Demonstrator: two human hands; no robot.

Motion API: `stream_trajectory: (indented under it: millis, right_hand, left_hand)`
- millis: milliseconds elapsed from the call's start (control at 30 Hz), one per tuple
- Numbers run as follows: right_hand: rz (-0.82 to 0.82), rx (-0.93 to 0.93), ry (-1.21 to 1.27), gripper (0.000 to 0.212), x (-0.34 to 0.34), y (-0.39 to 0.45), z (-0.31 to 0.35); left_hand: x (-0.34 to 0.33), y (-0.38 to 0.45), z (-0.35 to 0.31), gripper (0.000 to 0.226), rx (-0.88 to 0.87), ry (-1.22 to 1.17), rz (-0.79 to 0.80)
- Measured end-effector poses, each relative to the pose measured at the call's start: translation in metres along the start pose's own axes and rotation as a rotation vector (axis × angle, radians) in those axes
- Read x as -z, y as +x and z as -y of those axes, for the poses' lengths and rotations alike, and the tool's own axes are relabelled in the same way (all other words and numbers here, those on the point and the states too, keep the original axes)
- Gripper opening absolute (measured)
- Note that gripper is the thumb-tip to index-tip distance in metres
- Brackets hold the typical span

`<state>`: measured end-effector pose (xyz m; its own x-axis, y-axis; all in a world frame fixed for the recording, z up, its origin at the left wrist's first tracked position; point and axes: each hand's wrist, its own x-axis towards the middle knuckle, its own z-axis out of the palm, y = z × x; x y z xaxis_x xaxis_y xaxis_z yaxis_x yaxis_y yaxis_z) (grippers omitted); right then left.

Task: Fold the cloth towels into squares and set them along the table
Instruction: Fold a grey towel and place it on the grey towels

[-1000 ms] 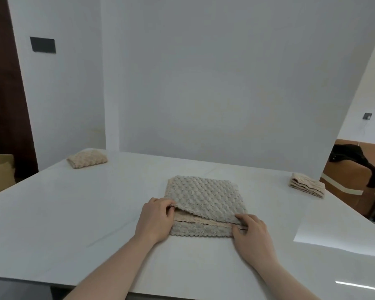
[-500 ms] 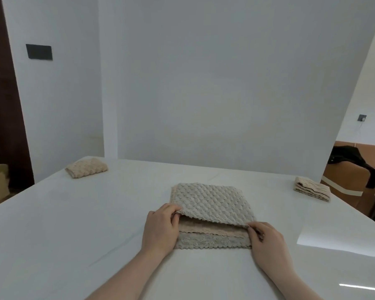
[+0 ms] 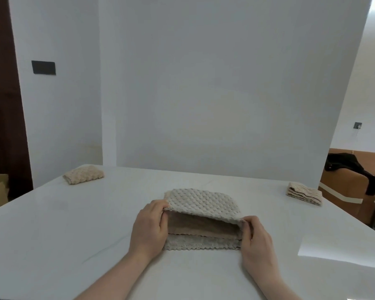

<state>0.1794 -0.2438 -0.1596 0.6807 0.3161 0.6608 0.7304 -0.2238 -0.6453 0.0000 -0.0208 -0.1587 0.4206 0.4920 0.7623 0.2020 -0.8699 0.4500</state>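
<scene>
- Two hands work the grey dimpled towel [image 3: 201, 204] at the near middle of the white table [image 3: 74, 230]; soft and light, it should drape, so its near corners are the places to hold.
- Left hand [image 3: 148, 230] and right hand [image 3: 257, 239] each pinch a corner of the raised top layer.
- Tan lining shows beneath; scalloped edge below.

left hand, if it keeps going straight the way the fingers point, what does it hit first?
The left hand points up and to the right, into the grey towel it already grips at the near-left corner. It would meet that lifted top layer first. Beyond it lies bare table, though depth is uncertain.
</scene>
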Motion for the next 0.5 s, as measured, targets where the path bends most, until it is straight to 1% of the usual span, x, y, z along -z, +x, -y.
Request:
stream_trajectory:
  millis: [200, 367, 500]
  right_hand:
    - [0.069, -0.057, -0.066, 0.018, 0.002, -0.003, 0.002]
    - [0.175, -0.043, -0.122, 0.019, 0.005, -0.007, 0.004]
    - [0.248, -0.016, -0.133, 0.02, 0.01, -0.012, 0.009]
  left_hand:
    - [0.008, -0.005, -0.014, 0.011, -0.041, 0.093, 0.102]
    - [0.01, -0.012, -0.018, 0.008, 0.034, 0.117, 0.139]
    - [0.021, -0.026, -0.031, 0.007, 0.038, 0.107, 0.171]
